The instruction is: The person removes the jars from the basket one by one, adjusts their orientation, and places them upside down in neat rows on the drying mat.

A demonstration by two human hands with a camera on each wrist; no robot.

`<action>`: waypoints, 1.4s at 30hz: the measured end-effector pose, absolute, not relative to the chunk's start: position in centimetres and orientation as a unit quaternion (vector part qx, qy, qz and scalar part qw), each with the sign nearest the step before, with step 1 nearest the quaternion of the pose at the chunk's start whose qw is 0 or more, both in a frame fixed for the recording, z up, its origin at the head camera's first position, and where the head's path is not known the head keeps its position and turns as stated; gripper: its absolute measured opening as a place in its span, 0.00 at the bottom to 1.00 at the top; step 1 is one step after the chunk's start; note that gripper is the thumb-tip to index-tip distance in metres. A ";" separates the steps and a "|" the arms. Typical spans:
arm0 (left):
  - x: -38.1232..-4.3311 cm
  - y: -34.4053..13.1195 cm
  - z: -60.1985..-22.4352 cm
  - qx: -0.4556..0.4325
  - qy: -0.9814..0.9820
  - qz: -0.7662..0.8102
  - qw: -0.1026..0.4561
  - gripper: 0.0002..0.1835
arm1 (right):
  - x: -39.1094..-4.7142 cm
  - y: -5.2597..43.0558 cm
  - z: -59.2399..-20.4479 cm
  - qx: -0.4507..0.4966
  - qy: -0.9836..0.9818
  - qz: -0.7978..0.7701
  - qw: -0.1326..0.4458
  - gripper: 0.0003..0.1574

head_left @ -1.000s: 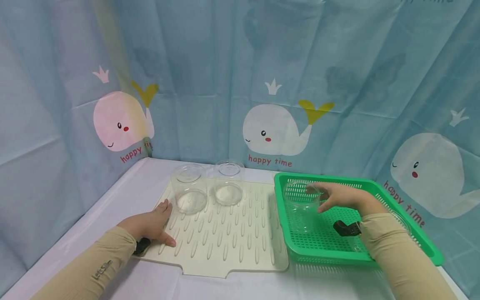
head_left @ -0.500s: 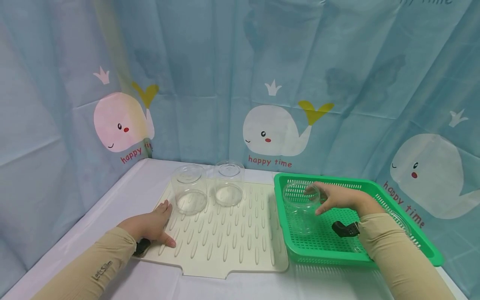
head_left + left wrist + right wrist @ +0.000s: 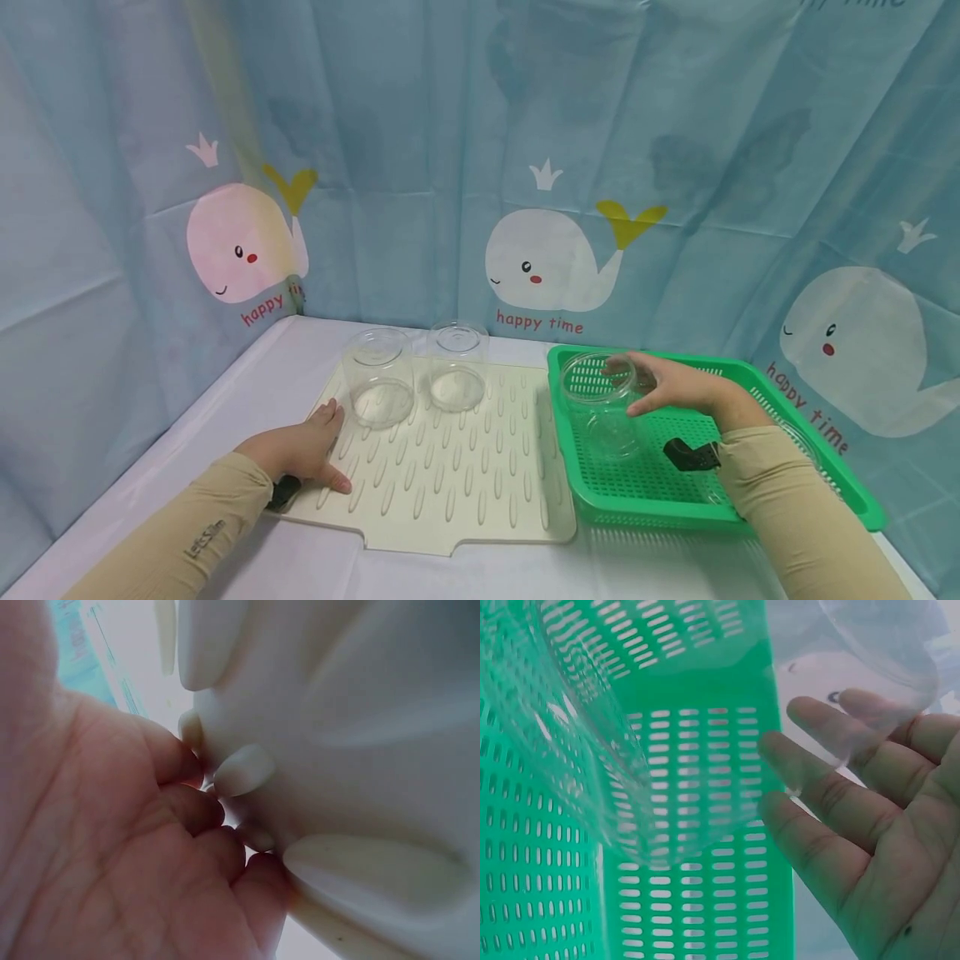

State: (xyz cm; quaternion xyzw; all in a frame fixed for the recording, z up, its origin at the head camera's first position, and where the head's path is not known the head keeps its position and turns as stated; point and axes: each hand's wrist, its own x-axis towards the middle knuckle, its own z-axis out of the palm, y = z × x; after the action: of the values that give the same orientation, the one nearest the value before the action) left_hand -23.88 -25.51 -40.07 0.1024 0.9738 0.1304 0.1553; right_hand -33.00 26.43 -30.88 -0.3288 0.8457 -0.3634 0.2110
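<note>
My right hand (image 3: 686, 390) grips a clear plastic cup (image 3: 600, 412) near its upper rim, thumb on the near side and fingers behind. The cup tilts slightly inside the green basket (image 3: 667, 512); in the right wrist view, the fingers (image 3: 817, 787) show against its clear wall. My left hand (image 3: 303, 450) rests with extended fingers on the left edge of a cream ridged drying mat (image 3: 465, 492). Two more clear cups, a left one (image 3: 378, 379) and a right one (image 3: 458, 367), stand upside down at the mat's back left.
Under the right forearm, another clear object (image 3: 798, 442) lies partly hidden in the basket. The basket stands against the mat's right side on a white-covered table (image 3: 300, 567). A blue curtain (image 3: 420, 167) with whale prints closes off the back and sides.
The cup in the right hand has risen slightly and tilted, its rim shifting a little left and up. The left hand and the two cups on the mat stay put.
</note>
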 end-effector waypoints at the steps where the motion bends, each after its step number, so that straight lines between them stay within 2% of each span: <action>1: -23.9 -25.5 -40.0 0.101 0.974 0.131 0.156 0.74 | -32.9 26.4 -30.8 -0.331 0.845 -0.364 0.208 0.48; 16: -23.8 -25.8 -39.6 0.089 0.974 0.139 0.156 0.75 | -31.7 25.0 -29.9 -0.357 0.862 -0.326 0.152 0.59; 24: -24.1 -27.4 -38.6 0.106 0.985 0.096 0.095 0.73 | -31.2 24.6 -28.2 -0.356 0.896 -0.256 0.070 0.63; 33: -23.4 -27.5 -33.9 0.105 0.985 0.132 0.028 0.73 | -30.7 23.2 -25.5 -0.406 0.881 -0.243 0.012 0.60; 42: -22.2 -23.7 -29.2 0.159 0.975 0.150 -0.025 0.67 | -29.6 20.1 -23.7 -0.439 0.867 -0.234 -0.008 0.63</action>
State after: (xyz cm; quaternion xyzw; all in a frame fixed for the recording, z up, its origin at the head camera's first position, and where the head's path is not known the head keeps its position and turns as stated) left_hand -22.22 -23.71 -29.23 0.1592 0.9755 0.1500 -0.0248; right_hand -29.58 20.09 -23.74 -0.4390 0.8674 -0.2341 -0.0076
